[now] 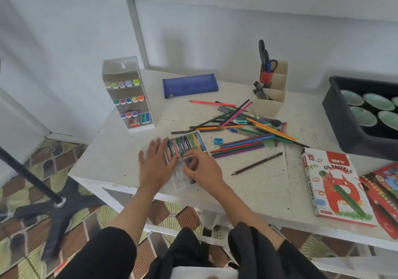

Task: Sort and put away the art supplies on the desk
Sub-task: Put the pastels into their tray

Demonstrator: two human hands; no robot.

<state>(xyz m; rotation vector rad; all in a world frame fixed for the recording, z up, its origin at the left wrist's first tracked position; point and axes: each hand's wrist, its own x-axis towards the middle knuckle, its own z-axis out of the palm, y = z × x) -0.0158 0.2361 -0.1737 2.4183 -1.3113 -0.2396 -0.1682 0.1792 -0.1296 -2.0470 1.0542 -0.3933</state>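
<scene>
Lying beside pastel tray (196, 131): loose pencils (241, 147), blue sharpener (219, 141).

A bare stretch of the white painted desk top (116, 149) is lying open between the white plastic tray of oil pastels (180, 183) and the tall white tiered marker rack (129, 97). Rightward, a loose heap of coloured pencils (247, 128) is blocking the middle (a small blue sharpener (219, 141) is sitting at its near edge). One dark brown pencil (257, 163) is crossing the front strip before the red-and-white oil pastels box (336, 186).
</scene>
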